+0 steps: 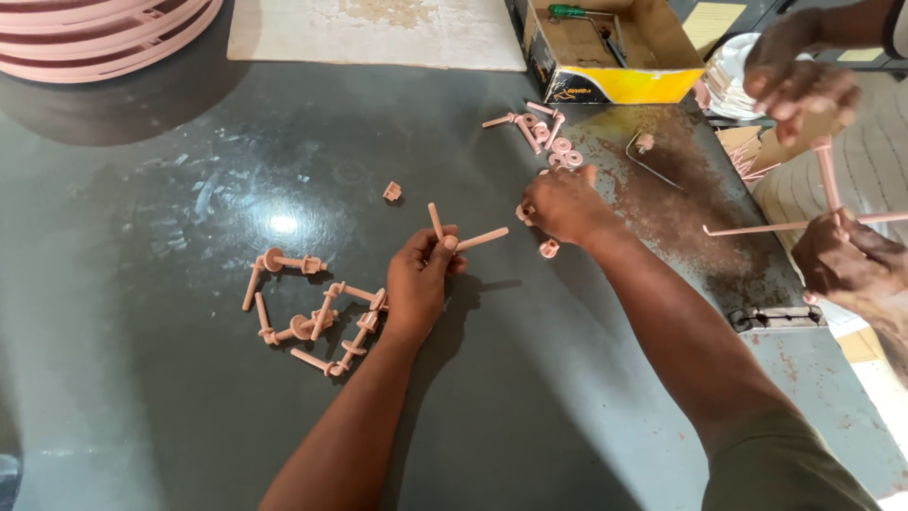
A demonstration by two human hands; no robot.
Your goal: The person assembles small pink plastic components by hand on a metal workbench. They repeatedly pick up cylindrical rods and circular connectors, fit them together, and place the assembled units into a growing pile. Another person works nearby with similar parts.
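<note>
My left hand (421, 279) is closed around two thin pink plastic rods (480, 239) that stick up and to the right from my fingers. My right hand (565, 203) reaches forward onto the dark table (189, 189), its fingers curled over small pink plastic pieces (523, 212), with another small piece (549, 248) just beside it. A loose pile of pink rods and round caps (547, 132) lies just beyond that hand. To the left of my left hand lies a group of assembled pink rod-and-cap pieces (312, 317).
Another person's hands (804, 76) (846, 260) at the right edge hold long pink rods. An open cardboard box (653, 85) with a green-handled tool stands at the back. Stacked pink rings (104, 33) sit at the far left. A single pink piece (392, 192) lies mid-table.
</note>
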